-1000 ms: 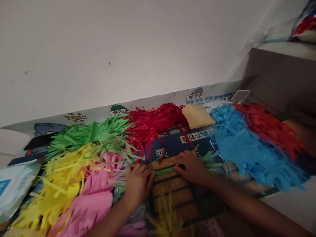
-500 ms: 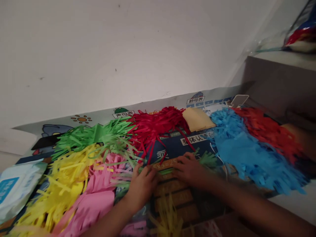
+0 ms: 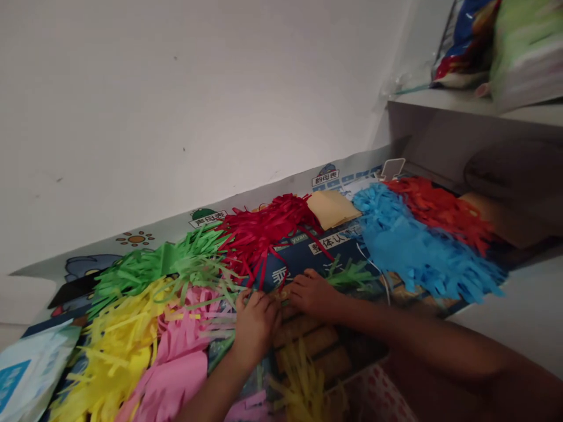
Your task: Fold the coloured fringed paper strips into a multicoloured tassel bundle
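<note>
My left hand [image 3: 256, 321] and my right hand [image 3: 313, 296] are close together over the middle of the table, fingers curled and pinched. A piece of green fringed tissue paper [image 3: 352, 275] appears to run through both hands. Its cut strips stick out past my right hand, and pale green strips spread to the left of my left hand. The part inside my fingers is hidden. Just beyond my hands lies a dark red fringed paper [image 3: 268, 228]. Yellowish fringe [image 3: 303, 375] lies nearer me, below my hands.
Green [image 3: 162, 261], yellow [image 3: 109, 346], pink [image 3: 180, 369], blue [image 3: 417, 252] and orange-red [image 3: 440, 208] fringed papers surround the work spot. A cream paper stack [image 3: 333, 209] lies behind. A white-and-blue packet [image 3: 33, 369] is at left; a shelf [image 3: 461, 105] juts out at right.
The view has turned to the right, bringing more of the shelf in. My hands have drawn slightly closer together, and the green strip between them no longer shows clearly.
</note>
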`<state>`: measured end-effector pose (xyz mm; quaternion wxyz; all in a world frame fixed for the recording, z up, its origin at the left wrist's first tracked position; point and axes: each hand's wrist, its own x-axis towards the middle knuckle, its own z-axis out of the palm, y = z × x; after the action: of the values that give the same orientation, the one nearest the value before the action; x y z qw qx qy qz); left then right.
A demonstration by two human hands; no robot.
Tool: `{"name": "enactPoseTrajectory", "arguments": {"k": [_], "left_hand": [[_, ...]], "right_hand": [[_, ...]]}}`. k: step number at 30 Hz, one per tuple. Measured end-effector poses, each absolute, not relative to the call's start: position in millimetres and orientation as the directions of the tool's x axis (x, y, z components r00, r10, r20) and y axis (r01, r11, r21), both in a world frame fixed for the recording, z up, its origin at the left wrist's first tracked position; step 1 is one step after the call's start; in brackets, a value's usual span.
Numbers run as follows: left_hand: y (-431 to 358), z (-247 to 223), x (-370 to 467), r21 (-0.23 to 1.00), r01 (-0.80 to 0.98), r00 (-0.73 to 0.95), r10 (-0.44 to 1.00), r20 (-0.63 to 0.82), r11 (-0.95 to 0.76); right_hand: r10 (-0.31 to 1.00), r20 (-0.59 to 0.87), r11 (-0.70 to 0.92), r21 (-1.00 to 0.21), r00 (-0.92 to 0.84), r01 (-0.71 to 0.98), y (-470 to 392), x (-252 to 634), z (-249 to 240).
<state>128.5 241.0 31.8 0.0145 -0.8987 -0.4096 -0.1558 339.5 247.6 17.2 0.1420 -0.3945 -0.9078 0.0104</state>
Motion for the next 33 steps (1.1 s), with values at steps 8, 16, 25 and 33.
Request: {"name": "enactPoseTrajectory", "arguments": {"k": [8,16,25,33], "left_hand": [[242.8,30.4,120.0,0.203,0.84,0.463,0.859,0.217,-0.504],[241.6,29.3,126.3,0.076,0.704,0.678,0.701,0.222,-0.706],[255.6,41.7,136.1,0.039,0.64,0.681,0.591,0.433,-0.767],[215.2,113.2,113.2,0.019,0.522,0.644,0.408,0.648,-0.853]], "right_hand": [[0.878,0.186,0.476,-0.246,-0.441,0.844,255.8,357.1,13.4],[0.593,0.212,0.799,-0.039,-0.777,0.6,258.1,357.7,25.3],[0.686,0.25,0.719,-0.094,-0.683,0.688,262.3,345.3,41.9],[0.82,-0.13,-0.074,-0.99,-0.558,0.123,221.5,335.6,110.3]]}}
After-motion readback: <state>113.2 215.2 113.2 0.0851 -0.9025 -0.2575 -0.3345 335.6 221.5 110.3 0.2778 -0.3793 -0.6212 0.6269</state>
